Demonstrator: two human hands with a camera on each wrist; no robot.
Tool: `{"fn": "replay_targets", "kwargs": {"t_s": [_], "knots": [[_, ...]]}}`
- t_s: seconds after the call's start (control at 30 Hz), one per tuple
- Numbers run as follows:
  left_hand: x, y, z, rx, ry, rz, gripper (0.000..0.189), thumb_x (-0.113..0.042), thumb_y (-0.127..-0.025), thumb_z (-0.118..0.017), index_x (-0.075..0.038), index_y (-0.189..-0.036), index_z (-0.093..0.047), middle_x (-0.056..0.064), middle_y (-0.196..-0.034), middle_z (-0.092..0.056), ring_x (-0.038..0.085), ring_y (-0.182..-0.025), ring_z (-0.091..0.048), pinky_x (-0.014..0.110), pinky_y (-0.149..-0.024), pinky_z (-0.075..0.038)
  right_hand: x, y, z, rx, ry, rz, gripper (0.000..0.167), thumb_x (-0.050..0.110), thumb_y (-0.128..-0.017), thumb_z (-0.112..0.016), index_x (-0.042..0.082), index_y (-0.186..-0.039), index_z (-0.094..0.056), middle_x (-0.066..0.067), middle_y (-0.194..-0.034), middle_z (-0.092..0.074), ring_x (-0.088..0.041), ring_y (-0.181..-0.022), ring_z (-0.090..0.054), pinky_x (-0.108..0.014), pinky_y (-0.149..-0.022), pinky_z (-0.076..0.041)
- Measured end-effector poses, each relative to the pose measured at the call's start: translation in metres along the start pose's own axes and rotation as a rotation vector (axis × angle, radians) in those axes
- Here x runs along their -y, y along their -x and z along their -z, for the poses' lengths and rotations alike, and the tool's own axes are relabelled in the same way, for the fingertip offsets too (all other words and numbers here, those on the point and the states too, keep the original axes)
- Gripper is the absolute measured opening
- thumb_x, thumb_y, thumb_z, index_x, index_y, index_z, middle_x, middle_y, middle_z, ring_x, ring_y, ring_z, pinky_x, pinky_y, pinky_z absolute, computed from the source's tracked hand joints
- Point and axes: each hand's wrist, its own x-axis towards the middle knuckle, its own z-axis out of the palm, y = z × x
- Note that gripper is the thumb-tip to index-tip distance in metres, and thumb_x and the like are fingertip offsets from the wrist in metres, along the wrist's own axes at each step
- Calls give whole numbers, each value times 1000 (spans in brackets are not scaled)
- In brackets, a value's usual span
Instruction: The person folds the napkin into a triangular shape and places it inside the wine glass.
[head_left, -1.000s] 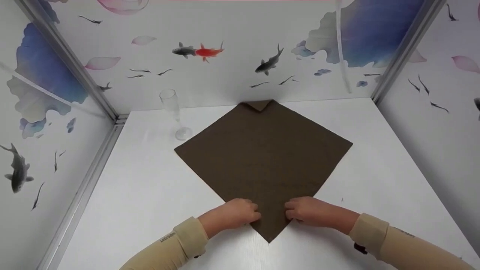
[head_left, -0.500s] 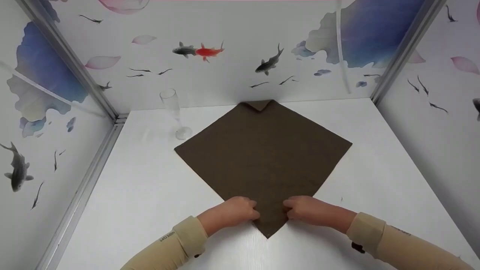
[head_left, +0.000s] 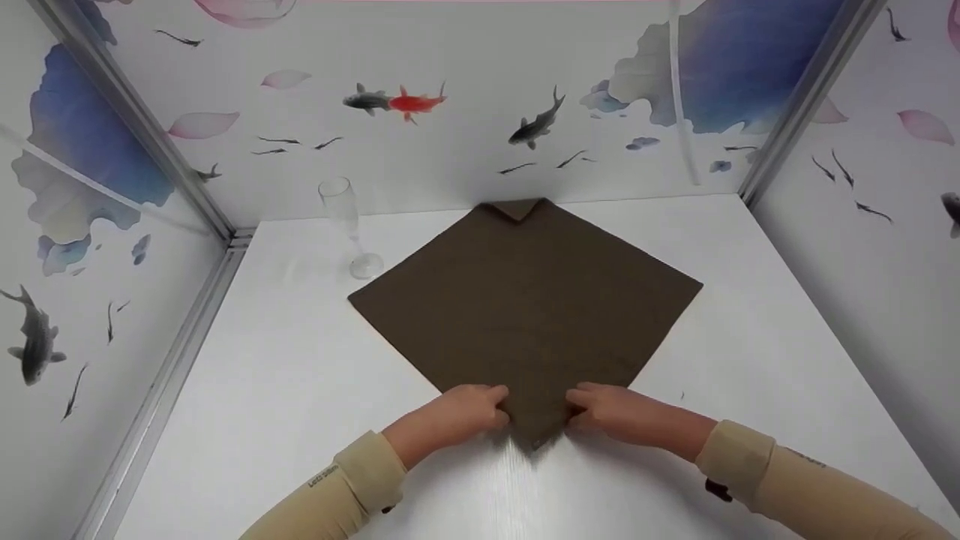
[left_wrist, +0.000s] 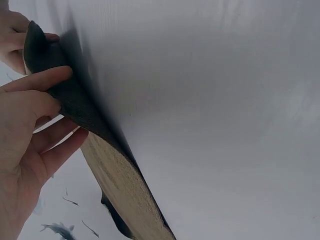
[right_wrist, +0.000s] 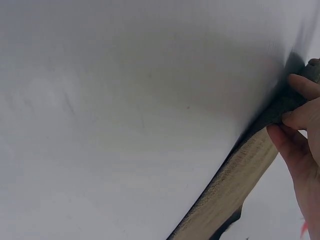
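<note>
A brown square cloth (head_left: 525,300) lies as a diamond on the white table, its far corner (head_left: 515,210) folded over at the back wall. My left hand (head_left: 459,415) pinches the near-left edge and my right hand (head_left: 619,411) the near-right edge. Between them the near corner (head_left: 534,439) is raised off the table. In the left wrist view, the left hand (left_wrist: 22,127) has thumb and fingers on either side of the dark cloth (left_wrist: 82,107), whose lighter face shows below. The right wrist view shows the right hand (right_wrist: 305,120) pinching the opposite edge.
A clear champagne flute (head_left: 366,266) stands upright at the back left, close to the cloth's left corner. White panels printed with fish and petals enclose the table (head_left: 750,337) at the back and both sides.
Both hands have moved slightly away from the person. The cloth's near corner has come up off the table and shifted the same way. The flute and the folded far corner stay put.
</note>
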Motion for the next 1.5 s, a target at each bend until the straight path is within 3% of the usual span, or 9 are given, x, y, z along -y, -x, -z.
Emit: {"fn": "replay_targets", "kwargs": {"t_s": [0.1,0.17,0.3,0.5,0.63,0.83,1.0,1.3,1.5], "knots": [[2,3,-1,-38,-17,10,3,-11,-95,-63,-13,-96,-61,0,-84,-46,11,-67,-41,21,-59,-39,1,0,3,-11,1,-23,12,28,-98,-58,26,-91,-50,11,-84,-45,-9,-76,-48,-26,-66,-43],[4,5,-2,-79,-85,-21,6,-13,-95,-65,-16,-100,-63,1,-92,-49,11,-69,-43,22,-61,-42,0,1,4,-30,63,30,9,24,-99,-58,23,-94,-50,10,-86,-45,-9,-77,-47,-26,-67,-43],[9,9,-5,-146,-102,-22,20,-14,-95,-65,-18,-115,-62,1,-107,-55,11,-77,-53,22,-67,-48,-1,1,7,-85,223,150,6,20,-99,-58,18,-102,-53,9,-89,-45,-8,-77,-47,-24,-66,-44],[15,11,-7,-127,44,9,42,-6,-96,-62,-21,-134,-58,3,-122,-59,14,-98,-62,23,-84,-51,-2,0,14,-171,538,332,46,12,-93,-68,11,-137,-56,-5,-118,-56,-18,-100,-57,-31,-82,-52],[15,11,-9,-99,157,43,41,-3,-96,-60,-17,-135,-59,4,-127,-60,15,-112,-60,25,-93,-47,-3,1,14,-196,504,330,51,14,-90,-72,12,-137,-56,-5,-123,-57,-18,-105,-59,-32,-86,-52],[13,11,-10,-104,232,43,40,-2,-98,-57,-12,-136,-58,4,-130,-59,15,-117,-57,25,-96,-45,-10,1,7,-203,438,437,39,12,-88,-74,15,-126,-65,-2,-114,-57,-14,-94,-59,-27,-79,-53],[13,14,-7,-175,233,10,44,1,-95,-59,-11,-138,-56,4,-134,-56,15,-117,-58,25,-96,-46,-17,5,5,-218,437,442,37,6,-87,-74,11,-122,-66,-1,-110,-61,-13,-91,-60,-28,-78,-53],[14,15,-7,-261,144,0,62,2,-92,-63,-11,-148,-41,3,-145,-46,15,-117,-58,26,-93,-47,-16,11,10,-337,452,468,40,-4,-83,-73,4,-121,-66,-4,-106,-65,-15,-91,-64,-27,-75,-54],[15,14,-3,-297,91,23,60,1,-96,-59,-16,-150,-40,2,-143,-48,15,-116,-57,27,-91,-49,-11,14,17,-311,423,451,48,-7,-83,-72,5,-128,-62,-8,-116,-63,-20,-101,-63,-33,-81,-54]]}}
